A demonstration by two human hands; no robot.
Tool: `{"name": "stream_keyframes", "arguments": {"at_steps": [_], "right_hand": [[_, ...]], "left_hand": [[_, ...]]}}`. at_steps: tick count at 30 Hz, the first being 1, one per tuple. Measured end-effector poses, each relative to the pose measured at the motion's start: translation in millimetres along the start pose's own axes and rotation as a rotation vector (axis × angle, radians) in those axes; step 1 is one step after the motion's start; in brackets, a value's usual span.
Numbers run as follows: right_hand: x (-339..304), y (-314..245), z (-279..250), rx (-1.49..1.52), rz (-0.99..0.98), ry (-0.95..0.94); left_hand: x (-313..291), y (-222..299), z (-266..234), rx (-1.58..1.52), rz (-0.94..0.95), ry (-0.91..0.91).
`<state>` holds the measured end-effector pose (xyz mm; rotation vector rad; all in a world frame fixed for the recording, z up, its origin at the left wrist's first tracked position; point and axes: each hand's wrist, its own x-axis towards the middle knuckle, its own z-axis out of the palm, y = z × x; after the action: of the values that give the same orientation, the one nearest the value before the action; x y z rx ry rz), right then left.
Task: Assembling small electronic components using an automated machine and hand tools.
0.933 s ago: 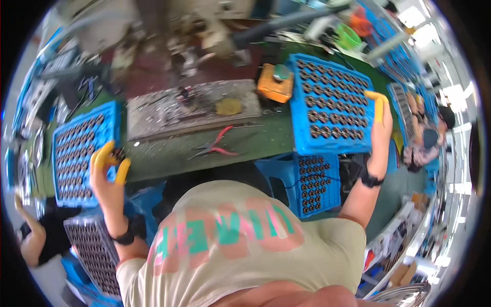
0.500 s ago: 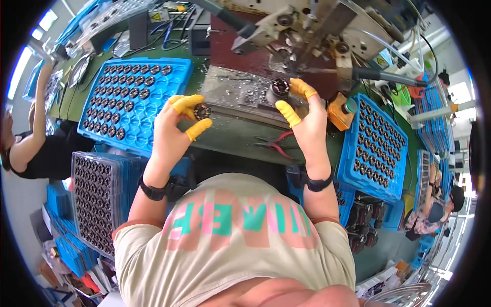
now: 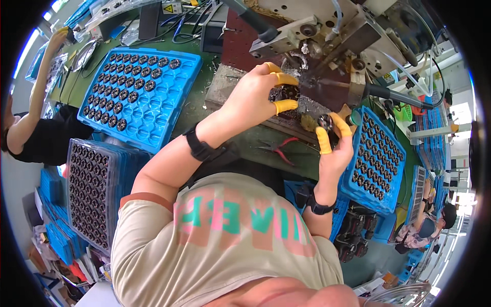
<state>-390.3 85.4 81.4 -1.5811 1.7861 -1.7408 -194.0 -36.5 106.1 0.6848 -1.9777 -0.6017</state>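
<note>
My left hand [image 3: 249, 96], with yellow finger cots on thumb and fingers, reaches across to the work spot of a metal machine [image 3: 307, 31]. Its fingers close around a small round black motor stator [image 3: 290, 93]; whether that stator sits fully on the fixture is hidden. Closer to me and to the right, my right hand [image 3: 337, 148] pinches another motor stator [image 3: 325, 122] between yellow-covered thumb and fingers, just off the bench edge beside the right-hand tray.
A blue tray [image 3: 164, 112] partly filled with stators lies at left; a fuller blue tray [image 3: 381, 203] stands at right. Red-handled pliers [image 3: 280, 151] rest on the green bench. Stacked clear-covered trays [image 3: 115, 153] stand lower left. Other people work at both sides.
My left hand has carried its stator rightward to the machine's work spot. My right hand has drawn back toward me and right, holding the stator that was at the fixture.
</note>
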Motion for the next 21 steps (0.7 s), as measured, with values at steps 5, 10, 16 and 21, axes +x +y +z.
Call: {"name": "stream_keyframes", "arguments": {"at_steps": [5, 10, 16, 21], "right_hand": [[-10, 11, -17, -0.022, 0.072, 0.025], [-8, 17, -22, -0.174, -0.001, 0.011], [1, 23, -35, -0.538, -0.223, 0.158], [12, 52, -39, -0.653, -0.231, 0.128]], "left_hand": [[10, -5, -4, -0.118, -0.083, -0.176], [11, -5, -2, 0.075, 0.052, -0.184], [2, -8, 15, -0.077, 0.038, -0.13], [-11, 5, 7, -0.066, -0.096, -0.149]]}}
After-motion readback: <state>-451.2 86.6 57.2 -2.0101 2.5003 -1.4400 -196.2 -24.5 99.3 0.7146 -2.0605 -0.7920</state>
